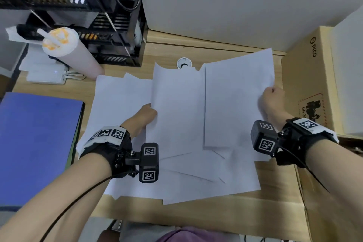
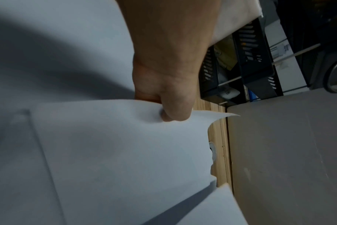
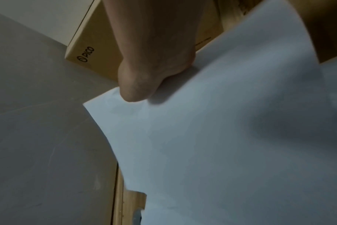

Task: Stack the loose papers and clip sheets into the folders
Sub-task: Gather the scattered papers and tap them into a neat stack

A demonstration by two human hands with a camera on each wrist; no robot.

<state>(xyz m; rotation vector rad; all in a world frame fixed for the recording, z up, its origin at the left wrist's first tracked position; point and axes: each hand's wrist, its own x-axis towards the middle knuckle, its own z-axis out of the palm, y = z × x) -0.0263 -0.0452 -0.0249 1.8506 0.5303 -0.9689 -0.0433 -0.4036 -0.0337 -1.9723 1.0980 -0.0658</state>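
- The left hand (image 1: 146, 117) pinches the left edge of one white sheet (image 1: 176, 108), thumb on top and fingers curled beneath, so the page lifts off the pile without dragging its neighbours.
- The right hand (image 1: 274, 100) grips the right edge of a second sheet (image 1: 237, 100) in a closed fist-like pinch; the right wrist view shows the thumb (image 3: 134, 91) pressed on the paper's face near its corner.
- The two held sheets overlap along a vertical seam in the middle, likely because they are being brought together edge to edge to square them into one stack.
- Beneath them the remaining loose papers (image 1: 196, 182) lie fanned at odd angles across the wooden desk (image 1: 176, 214), still unsorted.
- The blue folder (image 1: 37, 143) lies closed and flat at the left edge of the desk, apart from both hands; I judge it is kept clear until a stack is ready.
- A cardboard box (image 1: 306, 88) stands just right of the papers, and a black desk organiser (image 1: 110, 25) with an iced drink cup (image 1: 60, 42) sits at the back left.
- No clip is visible in any view.
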